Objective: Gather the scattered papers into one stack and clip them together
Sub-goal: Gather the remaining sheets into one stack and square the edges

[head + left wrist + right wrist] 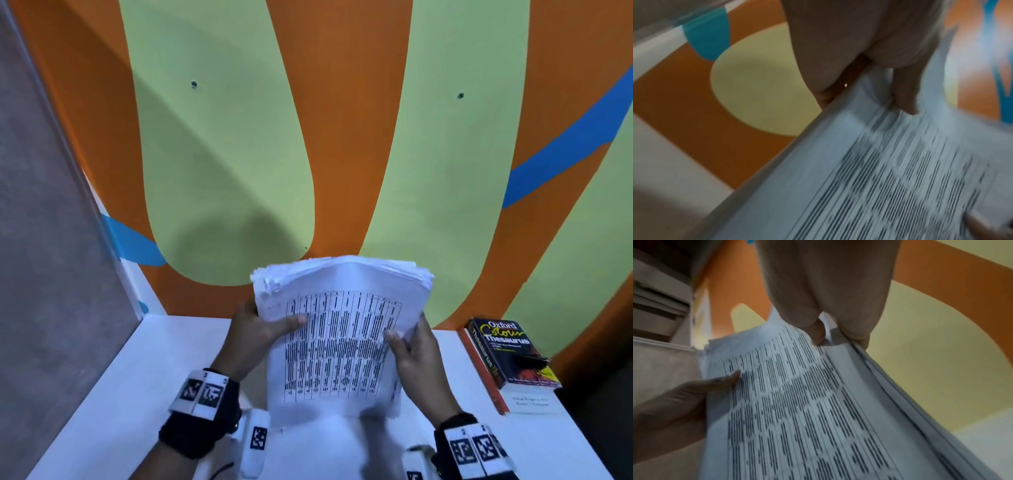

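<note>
A thick stack of white papers with a printed table on its front sheet stands upright on its lower edge on the white desk. My left hand grips the stack's left edge, thumb across the front sheet. My right hand grips the right edge, thumb on the print. In the left wrist view the papers are blurred under my left hand. The right wrist view shows the stack held by my right hand, with the left hand's thumb on the sheet. The top edges fan unevenly. A black binder clip lies on the book.
A dark Oxford Thesaurus book lies on a red-spined book at the desk's right side. An orange, green and blue painted wall rises right behind the desk. A grey partition closes the left side.
</note>
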Motion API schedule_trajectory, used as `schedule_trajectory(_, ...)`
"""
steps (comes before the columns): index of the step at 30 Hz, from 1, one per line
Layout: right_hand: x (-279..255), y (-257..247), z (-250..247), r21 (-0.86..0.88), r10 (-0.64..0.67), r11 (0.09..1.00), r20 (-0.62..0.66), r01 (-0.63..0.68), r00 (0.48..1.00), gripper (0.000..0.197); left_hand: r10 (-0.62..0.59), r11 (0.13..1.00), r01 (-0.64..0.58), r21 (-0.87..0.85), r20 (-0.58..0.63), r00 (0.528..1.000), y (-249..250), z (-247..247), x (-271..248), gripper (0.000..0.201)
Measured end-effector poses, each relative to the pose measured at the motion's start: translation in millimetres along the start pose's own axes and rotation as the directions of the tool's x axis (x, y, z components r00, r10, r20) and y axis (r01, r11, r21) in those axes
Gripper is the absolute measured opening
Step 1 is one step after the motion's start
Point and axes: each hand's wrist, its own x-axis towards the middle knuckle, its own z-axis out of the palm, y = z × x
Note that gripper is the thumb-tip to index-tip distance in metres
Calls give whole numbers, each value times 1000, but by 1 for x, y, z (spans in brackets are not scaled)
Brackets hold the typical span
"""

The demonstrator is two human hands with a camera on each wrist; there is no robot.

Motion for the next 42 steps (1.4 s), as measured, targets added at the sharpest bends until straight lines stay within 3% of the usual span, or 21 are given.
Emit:
schedule_trajectory(2, -1, 6, 1, 30, 43, 999, -21, -43, 999, 35, -57, 996, 52, -72, -62, 996, -8, 7, -4, 24)
schedule_trajectory(4, 1, 3, 0, 58, 18, 998, -51, -15, 999, 32, -6, 996, -4, -84, -128, 992, -3, 6, -4, 30)
schedule_trajectory(6, 1, 3, 0, 45, 9, 999, -49, -6, 999, 30, 26, 995, -35, -93, -96, 995, -2, 4, -3, 33)
schedule_trajectory(10, -6, 22, 4, -20, 79, 997, 40, -78, 996, 44, -118, 993, 118, -9, -71, 990, -24, 14, -10, 44)
schedule_trajectory(14, -8, 31, 7, 38, 78, 996, 7, -78, 997, 41, -259, 966, 260, 9, -50, 965, -41, 14, -12, 33)
schedule_trajectory(16, -6, 29, 8, 7, 91, 996, -2, -91, 996, 41, -273, 960, 277, 47, -74, 959, -47, 9, -9, 51)
schedule_trajectory(18, 3, 13, 3, -97, 10, 995, -126, -22, 992, 52, -278, 951, 291, 102, -123, 953, -48, 6, -3, 64)
schedule_trajectory(20, 17, -18, -9, -340, -262, 922, -203, 183, 943, 70, -279, 944, 294, 147, -118, 953, -41, 7, 0, 74)
schedule_trajectory(21, 25, -40, -16, -465, -393, 835, -131, 293, 910, 79, -279, 944, 291, 156, -95, 956, -35, 8, 2, 70)
schedule_trajectory(22, 36, -60, -20, -564, -443, 739, 7, 369, 897, 87, -253, 953, 260, 153, -59, 966, -28, 9, 5, 57)
schedule_trajectory(23, 46, -79, -22, -630, -395, 666, 158, 401, 905, 93, -233, 957, 232, 172, -17, 972, -17, 11, 6, 40)
schedule_trajectory(25, 66, -100, -19, -662, -209, 624, 372, 416, 905, 80, -171, 967, 149, 205, 97, 980, 0, 18, 11, 42)
schedule_trajectory(27, 79, -104, -17, -568, -161, 717, 429, 404, 889, 27, -128, 967, 92, 238, 139, 982, 11, 21, 14, 41)
schedule_trajectory(28, 84, -99, -21, -489, -161, 793, 407, 364, 899, 11, -124, 966, 86, 243, 147, 981, 8, 18, 15, 39)
schedule_trajectory(31, 84, -75, -42, -248, -153, 941, 294, 230, 943, 17, -135, 951, 89, 295, 137, 981, 4, -13, 12, 22)
schedule_trajectory(33, 76, -55, -56, -92, -132, 984, 206, 154, 969, 25, -103, 945, 81, 317, 53, 993, -12, -42, 8, 32)
schedule_trajectory(35, 66, -32, -62, 1, -75, 997, 104, 75, 992, 28, -110, 965, 125, 231, -76, 991, -30, -62, 3, 39)
schedule_trajectory(36, 61, -21, -62, 34, -37, 999, 66, 35, 997, 27, -125, 980, 140, 145, -110, 986, -40, -66, 0, 31)
schedule_trajectory(38, 49, 0, -56, 49, 8, 999, 4, -9, 1000, 27, -136, 991, 137, 5, -111, 984, -48, -60, -5, 23)
schedule_trajectory(39, 43, 8, -51, 48, 7, 999, -22, -5, 1000, 29, -130, 991, 129, -20, -137, 982, -53, -54, -4, 31)
schedule_trajectory(42, 29, 16, -32, 51, -18, 998, -134, 25, 991, 32, -26, 1000, 29, 5, -303, 953, -63, -45, 2, 25)
